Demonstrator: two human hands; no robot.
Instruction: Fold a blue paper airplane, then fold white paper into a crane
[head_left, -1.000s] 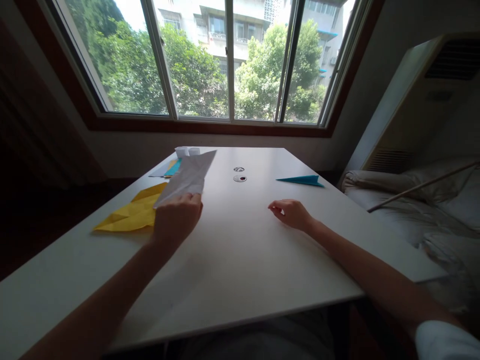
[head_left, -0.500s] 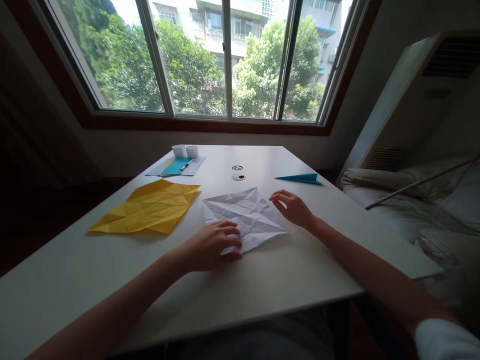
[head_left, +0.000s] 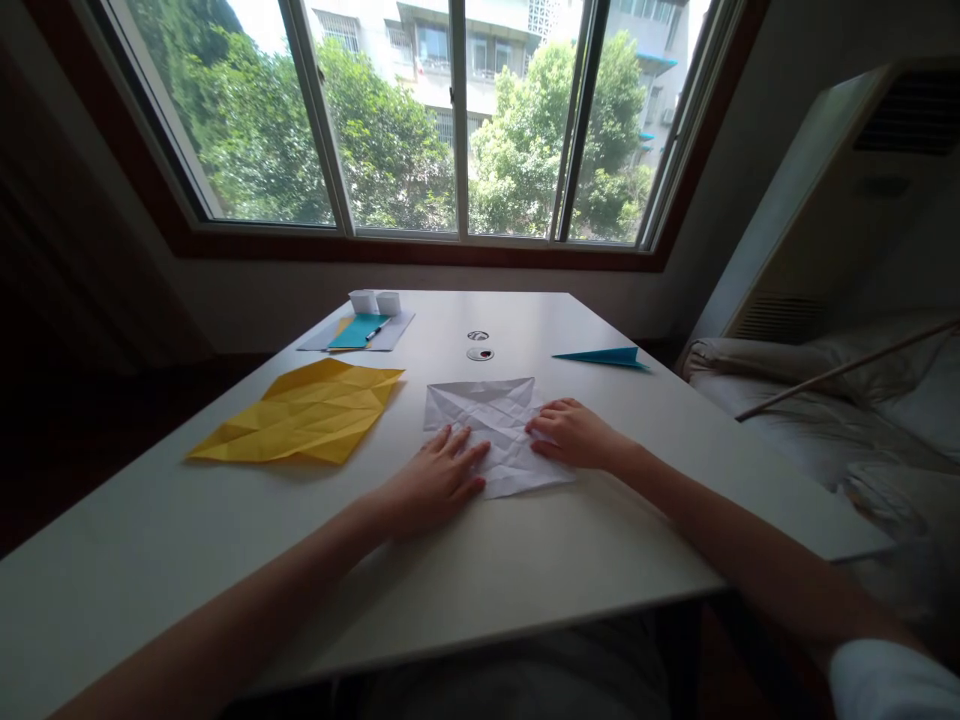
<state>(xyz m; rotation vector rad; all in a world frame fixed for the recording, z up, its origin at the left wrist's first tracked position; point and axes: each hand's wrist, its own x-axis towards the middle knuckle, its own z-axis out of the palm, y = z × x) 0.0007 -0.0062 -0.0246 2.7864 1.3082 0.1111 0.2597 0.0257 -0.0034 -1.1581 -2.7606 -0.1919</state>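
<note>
A creased white paper sheet (head_left: pixel 491 425) lies flat on the white table (head_left: pixel 525 560), near the middle of the tabletop and just in front of the person. The left hand (head_left: pixel 435 480) rests palm down at the sheet's 7 o'clock corner, its fingers spread apart and laid flat, the fingertips (head_left: pixel 469 455) overlapping the paper's near left edge. The right hand (head_left: pixel 574 435) sits at the sheet's 3 o'clock side, its fingers loosely curled and close together, the tips pressing on the paper's right edge; it grips nothing. The bulk of the sheet lies between the two hands and stretches away from them toward 12 o'clock. At 9 o'clock from the white sheet, just beside it but apart, lies a creased yellow paper sheet (head_left: pixel 300 425), unfolded and flat. Toward 11 o'clock, farther back, a teal paper (head_left: pixel 356 332) with a pen (head_left: pixel 376 329) lies on a pale sheet, with two small white cups (head_left: pixel 376 301) behind it. At 1 o'clock, well apart, a folded teal paper plane (head_left: pixel 604 357) rests near the table's right edge.
</note>
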